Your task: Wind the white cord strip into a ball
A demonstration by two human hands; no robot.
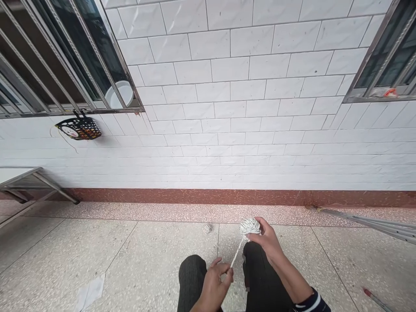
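Note:
A ball of white cord (248, 228) with dark flecks sits in the grip of my right hand (266, 240), above my right knee. The thumb lies across its near side and the fingers curl round its right side. From the ball a taut length of cord (236, 255) runs down and left to my left hand (217, 281). There my thumb and finger pinch the cord between my knees. A second, smaller ball of cord (207, 228) rests on the floor beyond my left knee.
A white paper (91, 294) lies on the floor at lower left, and a pen-like red-tipped stick (377, 300) at lower right. Metal poles (367, 223) lean at the right. A bench (22, 175) stands left. A black basket (79, 128) hangs under the barred window.

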